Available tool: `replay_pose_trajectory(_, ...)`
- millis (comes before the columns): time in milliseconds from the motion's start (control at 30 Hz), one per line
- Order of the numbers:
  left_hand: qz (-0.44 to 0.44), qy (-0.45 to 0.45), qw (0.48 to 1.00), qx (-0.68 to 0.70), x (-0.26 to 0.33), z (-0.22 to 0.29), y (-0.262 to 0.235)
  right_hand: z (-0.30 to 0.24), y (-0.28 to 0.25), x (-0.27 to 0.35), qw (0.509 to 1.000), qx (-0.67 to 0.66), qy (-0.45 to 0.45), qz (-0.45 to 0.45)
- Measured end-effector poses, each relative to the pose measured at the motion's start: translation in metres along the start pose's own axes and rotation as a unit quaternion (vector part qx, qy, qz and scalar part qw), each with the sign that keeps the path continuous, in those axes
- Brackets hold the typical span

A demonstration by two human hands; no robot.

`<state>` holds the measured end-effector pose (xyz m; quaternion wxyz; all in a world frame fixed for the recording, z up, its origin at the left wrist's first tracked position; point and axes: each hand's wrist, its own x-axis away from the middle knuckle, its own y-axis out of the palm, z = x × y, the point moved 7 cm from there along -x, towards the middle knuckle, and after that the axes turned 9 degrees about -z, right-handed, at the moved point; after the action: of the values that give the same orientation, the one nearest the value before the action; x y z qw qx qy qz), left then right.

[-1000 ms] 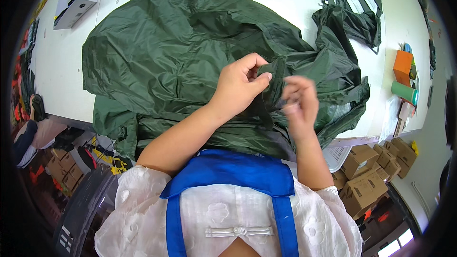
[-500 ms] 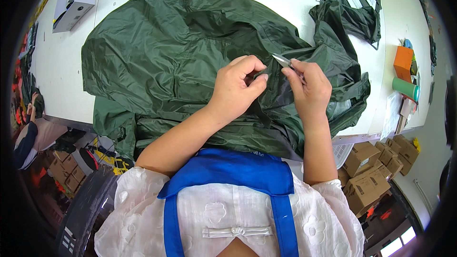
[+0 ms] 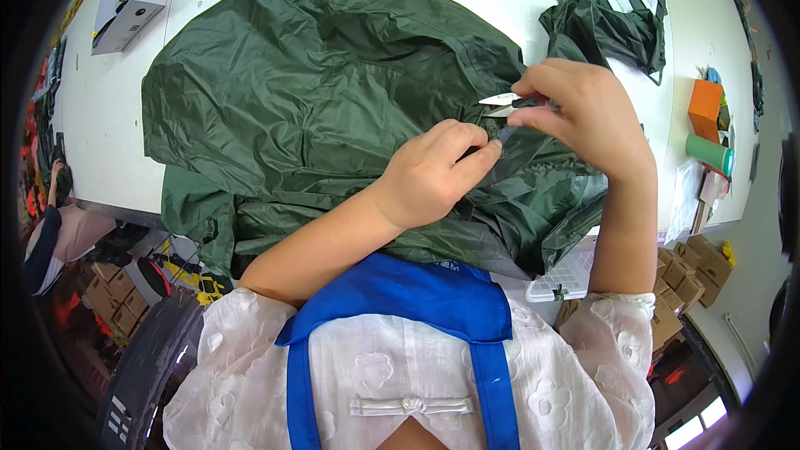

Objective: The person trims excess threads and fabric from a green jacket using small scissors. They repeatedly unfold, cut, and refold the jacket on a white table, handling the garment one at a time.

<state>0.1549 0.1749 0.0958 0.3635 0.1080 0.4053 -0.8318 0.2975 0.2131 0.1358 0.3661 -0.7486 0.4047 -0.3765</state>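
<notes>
A dark green, shiny garment (image 3: 250,108) lies crumpled over the table in front of me. My left hand (image 3: 429,173) is closed, pinching a dark edge of the cloth between thumb and forefinger, right of the garment's middle. Just above those fingertips, my right hand (image 3: 587,108) grips small thread snips (image 3: 500,100) from the right. Their two silvery blades stand apart and point left, close to the pinched edge. Whether the blades touch a thread is too small to tell.
The white table (image 3: 492,0) has another dark green piece (image 3: 612,29) with white strips at back right. An orange box (image 3: 705,110) and a green cylinder (image 3: 708,153) stand at the right edge. A white carton (image 3: 137,4) sits back left; a white basket (image 3: 562,277) is below the edge.
My right hand has swung up and outward with the snips, whose blades have parted. My left hand has moved slightly right and down and now pinches the garment's edge. The garment's right part has shifted.
</notes>
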Motion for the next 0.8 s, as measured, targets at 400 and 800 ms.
replay_pose_trajectory(400, -0.005, 0.019, 1.000, -0.013, -0.002, 0.006, 0.003, 0.004, 0.009, -0.015, 0.998, 0.019, 0.002, -0.061)
replay_pose_trajectory(800, -0.418, -0.240, 0.876, -0.026, 0.053, -0.065, 0.080, 0.323, 0.044, 0.089, 0.508, -0.544, 0.413, 0.526)
